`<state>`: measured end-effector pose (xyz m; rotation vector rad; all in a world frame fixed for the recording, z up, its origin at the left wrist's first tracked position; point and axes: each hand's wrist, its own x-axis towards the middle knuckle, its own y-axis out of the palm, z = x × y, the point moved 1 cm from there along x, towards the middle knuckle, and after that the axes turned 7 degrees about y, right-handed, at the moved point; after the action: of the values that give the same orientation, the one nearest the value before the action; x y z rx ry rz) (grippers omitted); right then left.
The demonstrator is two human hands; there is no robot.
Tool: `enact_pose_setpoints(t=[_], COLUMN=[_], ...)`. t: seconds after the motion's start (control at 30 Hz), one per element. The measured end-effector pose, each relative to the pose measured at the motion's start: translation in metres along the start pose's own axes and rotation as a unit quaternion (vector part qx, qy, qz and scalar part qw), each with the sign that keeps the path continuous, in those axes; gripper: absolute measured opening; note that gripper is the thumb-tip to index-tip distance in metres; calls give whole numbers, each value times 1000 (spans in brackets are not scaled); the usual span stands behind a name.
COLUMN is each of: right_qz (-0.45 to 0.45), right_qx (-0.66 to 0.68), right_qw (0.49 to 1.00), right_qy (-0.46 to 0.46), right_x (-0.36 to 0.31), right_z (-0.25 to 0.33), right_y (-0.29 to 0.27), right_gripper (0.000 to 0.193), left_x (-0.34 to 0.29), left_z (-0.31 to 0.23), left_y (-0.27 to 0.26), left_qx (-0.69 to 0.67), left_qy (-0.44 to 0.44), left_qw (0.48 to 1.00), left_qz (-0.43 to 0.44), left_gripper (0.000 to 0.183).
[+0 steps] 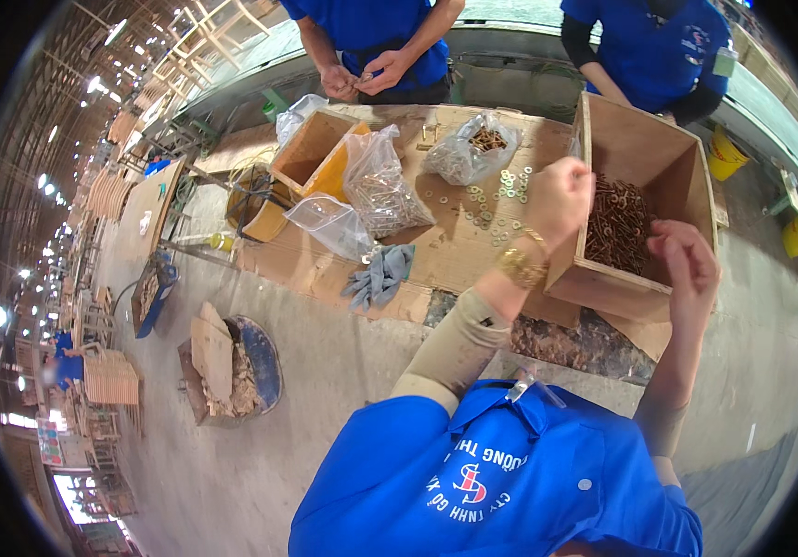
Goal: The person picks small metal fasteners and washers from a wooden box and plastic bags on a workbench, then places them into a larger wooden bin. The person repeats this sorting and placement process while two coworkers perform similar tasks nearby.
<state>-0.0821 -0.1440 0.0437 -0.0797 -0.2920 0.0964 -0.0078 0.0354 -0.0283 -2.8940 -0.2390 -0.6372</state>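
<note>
My left hand (559,200) is closed at the left wall of a tall wooden box (573,269). Whatever its fingers may hold is hidden from me. Inside the box lies a heap of rust-coloured bolts (617,223). Over the box's right side, close to the heap, my right hand (688,260) has its fingers bent toward the thumb; I cannot make out anything between them. Loose metal washers (482,206) are scattered on the cardboard (450,246) left of my left hand. A clear plastic bag (478,153) with more bolts stands beyond them.
A bag of pale metal fasteners (385,190) and a smaller wooden box (311,153) stand further left. Grey gloves (379,277) lie at the table's near edge. Two people in blue face me across the table. A scrap bin (260,362) stands on the floor at left.
</note>
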Motion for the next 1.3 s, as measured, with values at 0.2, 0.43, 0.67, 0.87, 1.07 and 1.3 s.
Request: enact_pose_setpoints(t=[0.2,0.43,0.67,0.87,1.07,1.3], right_qz=[242,47,-42,97,117,102], right_qx=[105,-26,-463,-562,-564,-542], right_qw=[959,995,868,815,815,828], right_qy=[106,84,178,106,67,102], right_x=[-17,55,144,129,100,107], right_z=[-21,-155,-277,-276,-269,-261], right_y=[125,250,192,227,237,230], right_gripper=[12,19,30,36,22,14], left_x=[-63,-154,-136,-105,-75,-65], left_z=[94,148,152,172,183,179], left_y=[-78,-115,-171,-167,-151,-146], left_qx=[30,84,96,235,17,-250], left_qy=[-226,-222,-206,-116,-291,-470], left_qw=[973,971,973,962,952,846], left_qz=[-15,27,32,81,88,15], left_gripper=[15,12,14,19,15,20])
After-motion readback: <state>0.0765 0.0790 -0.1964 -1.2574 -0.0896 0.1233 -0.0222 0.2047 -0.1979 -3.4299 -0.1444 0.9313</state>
